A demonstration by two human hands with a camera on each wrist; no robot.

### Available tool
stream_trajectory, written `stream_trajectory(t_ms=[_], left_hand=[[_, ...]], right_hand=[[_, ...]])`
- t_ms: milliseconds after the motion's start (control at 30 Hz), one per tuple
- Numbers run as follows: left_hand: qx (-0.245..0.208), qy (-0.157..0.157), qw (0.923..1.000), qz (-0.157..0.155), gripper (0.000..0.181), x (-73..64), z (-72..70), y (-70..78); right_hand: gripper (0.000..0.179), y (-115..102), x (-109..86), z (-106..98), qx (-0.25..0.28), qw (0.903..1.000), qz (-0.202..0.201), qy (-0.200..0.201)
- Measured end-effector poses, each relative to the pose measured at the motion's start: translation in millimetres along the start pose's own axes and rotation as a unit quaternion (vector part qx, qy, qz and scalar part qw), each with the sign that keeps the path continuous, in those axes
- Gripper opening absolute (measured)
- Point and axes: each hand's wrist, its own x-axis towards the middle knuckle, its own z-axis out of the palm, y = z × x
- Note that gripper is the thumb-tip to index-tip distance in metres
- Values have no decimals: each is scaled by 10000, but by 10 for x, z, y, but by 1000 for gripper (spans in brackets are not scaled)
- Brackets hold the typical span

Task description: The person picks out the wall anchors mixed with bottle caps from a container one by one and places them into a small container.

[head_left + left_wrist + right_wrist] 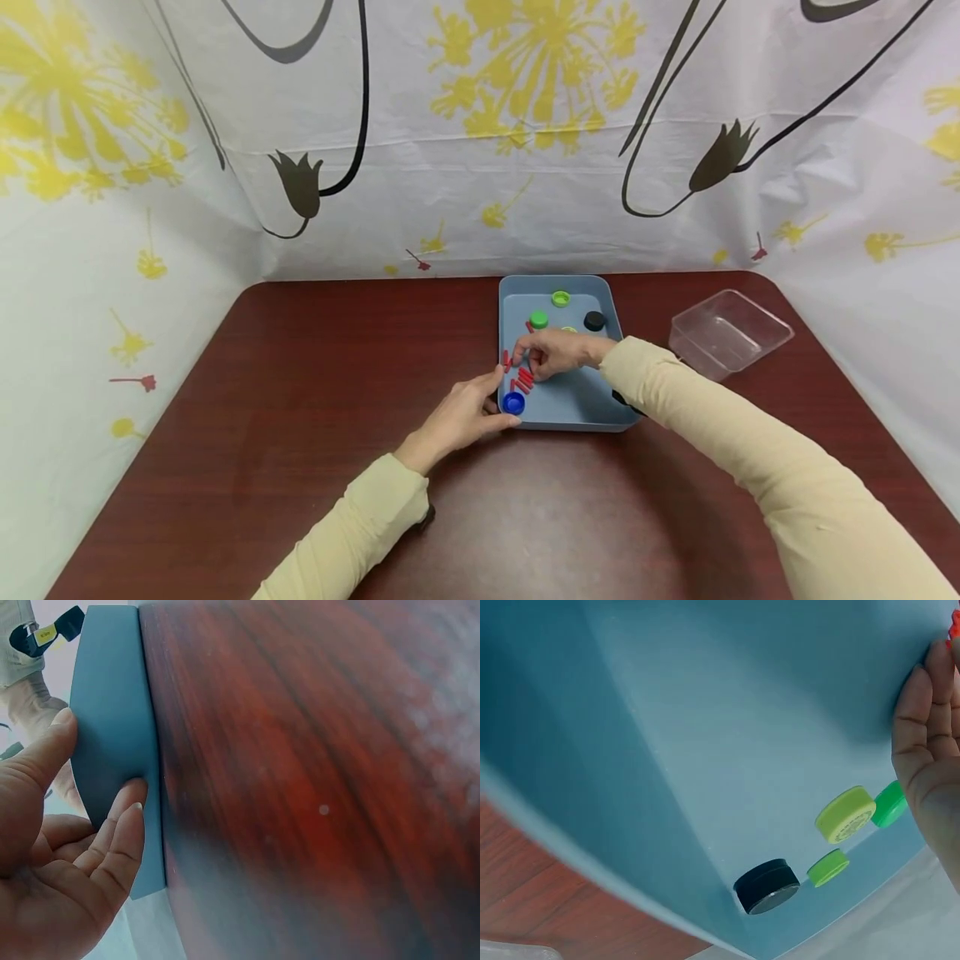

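Observation:
My right hand [557, 352] reaches down into a blue-grey tray [592, 418], its fingers bent low over several small red sticks [523, 382]. In the right wrist view, a red piece [955, 628] shows right at the fingertips; I cannot tell whether they pinch it. My left hand [463, 415] grips the tray's near left corner. The left wrist view has its thumb [60, 735] at the rim and its fingers [127, 825] against the outer wall. Just inside that corner lies a blue cap [513, 403].
At the tray's far end are a black cap [594, 321], a green cap [538, 319] and a lime cap [561, 298]. A yellow-green cap [846, 814] lies near them. A clear plastic box [729, 333] stands right of the tray on the brown table [360, 358]. Patterned cloth [450, 208] hangs behind.

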Motion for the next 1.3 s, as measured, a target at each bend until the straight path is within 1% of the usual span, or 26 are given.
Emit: stream_trajectory(t_ms=[167,367,667,800,933,1067,1167,1300], left_hand=[[-32,-5,10000,19,82,-1,-5,6],[-45,-19,10000,-61,82,-3,4,1],[-18,35,10000,24,81,-6,2,2],[-20,46,10000,-7,82,-11,2,5],[-13,20,10000,-55,82,-8,13,14],[8,-14,9999,-137,81,-21,23,22],[11,10,9999,-166,81,-28,26,20],[37,17,9999,-141,80,-29,14,25]], right_hand=[[28,12,8,18,-74,9998,-179,88],[26,13,12,47,-100,9996,-149,201],[19,39,10,80,-245,9982,-282,465],[16,37,11,90,-217,9982,-175,530],[14,28,-10,90,-309,9978,-46,582],[14,10,-30,92,-388,9974,-112,599],[14,-3,-49,78,-311,9966,-171,746],[14,-38,-117,1,-98,9933,-233,1123]])
